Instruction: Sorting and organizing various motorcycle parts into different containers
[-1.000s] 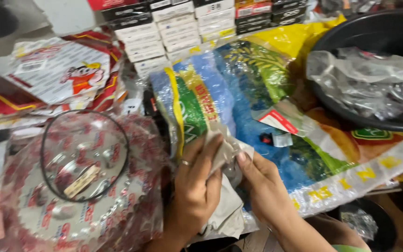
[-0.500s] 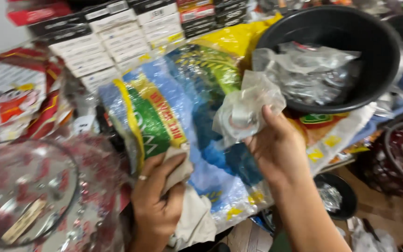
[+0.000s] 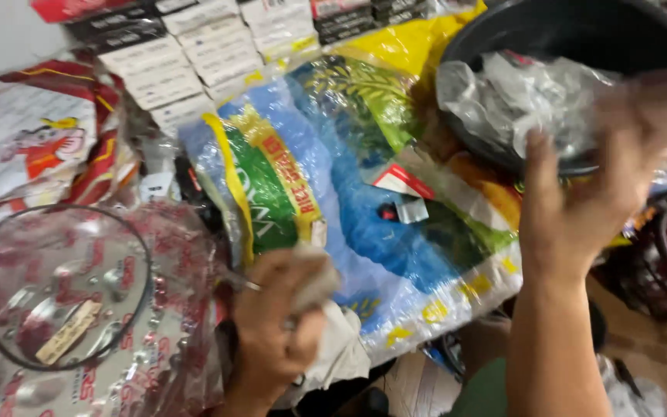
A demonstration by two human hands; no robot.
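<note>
Right hand point(image 3: 580, 201), blurred, is spread wide and empty at the rim of a black bowl point(image 3: 580, 35), where crumpled clear plastic point(image 3: 503, 100) lies. Left hand point(image 3: 275, 324) is closed around a small pale piece point(image 3: 314, 282) low over a blue and green sack point(image 3: 333, 177). It looks like a wrapper just let go; bringing the pale piece over would mean clearing the rim. Half a second earlier the right hand held plastic short of the bowl.

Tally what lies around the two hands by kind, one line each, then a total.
Black basin: 1
Printed woven sack: 1
Crumpled clear plastic wrappers in the basin: 1 heap
Black ring gasket: 1
Small pale piece in the left hand: 1
Total: 5
</note>
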